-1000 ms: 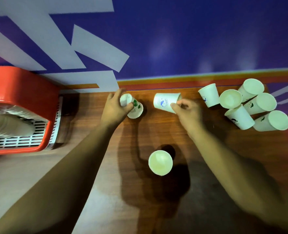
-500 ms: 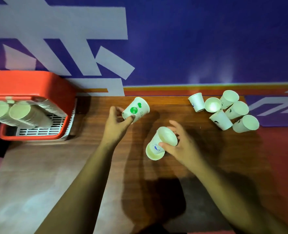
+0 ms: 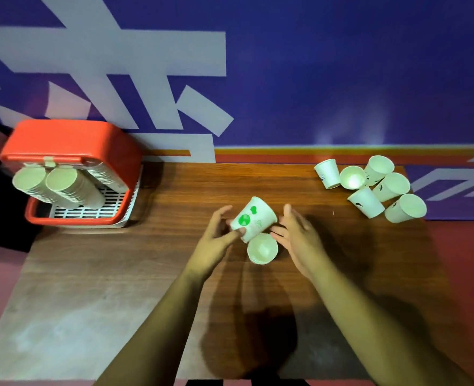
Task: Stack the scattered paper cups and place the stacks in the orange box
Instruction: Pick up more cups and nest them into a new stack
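Observation:
My left hand [image 3: 216, 238] grips a white paper cup with a green print [image 3: 254, 218], tilted, its mouth up and to the right. Just below it a cup stack [image 3: 262, 247] stands upright on the wooden table [image 3: 258, 182], mouth towards me. My right hand [image 3: 297, 236] is beside the stack with fingers spread, holding nothing. Several loose cups [image 3: 369, 188] lie and stand in a cluster at the table's far right. The orange box [image 3: 63, 137] stands at the far left, with long cup stacks [image 3: 63, 188] lying in it.
A purple wall with pale stripes rises directly behind the table. The box sits on a white slatted tray [image 3: 91, 211]. Red floor shows to the right of the table, and a dark gap left of the box.
My right hand set its cup into the upright cup on the table and let go. My left hand carried the green-print cup to the right, over that stack.

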{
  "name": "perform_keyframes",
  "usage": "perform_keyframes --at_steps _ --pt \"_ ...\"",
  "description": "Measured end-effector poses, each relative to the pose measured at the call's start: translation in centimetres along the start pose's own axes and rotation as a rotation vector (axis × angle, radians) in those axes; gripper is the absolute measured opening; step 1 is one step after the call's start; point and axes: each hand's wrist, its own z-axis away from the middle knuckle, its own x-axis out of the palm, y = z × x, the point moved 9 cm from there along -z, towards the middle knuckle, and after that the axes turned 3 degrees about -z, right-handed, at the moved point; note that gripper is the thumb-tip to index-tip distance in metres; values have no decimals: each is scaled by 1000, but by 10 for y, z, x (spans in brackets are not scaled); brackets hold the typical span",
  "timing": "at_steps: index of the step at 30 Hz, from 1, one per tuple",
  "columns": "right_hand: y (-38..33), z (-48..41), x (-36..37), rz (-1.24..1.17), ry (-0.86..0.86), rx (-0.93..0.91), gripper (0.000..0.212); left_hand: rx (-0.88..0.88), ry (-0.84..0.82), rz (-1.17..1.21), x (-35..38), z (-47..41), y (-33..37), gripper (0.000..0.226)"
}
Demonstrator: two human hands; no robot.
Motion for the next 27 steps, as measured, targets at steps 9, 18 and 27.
perform_keyframes --at_steps 9,18,27 --pt "-15 -2 -18 233 60 -246 30 51 -202 -46 43 -13 11 37" --pt "26 2 -17 564 -23 -288 76 105 -247 -314 34 -30 -12 57" --pt "53 9 -6 996 50 -268 72 231 -319 -909 29 -33 -49 73"
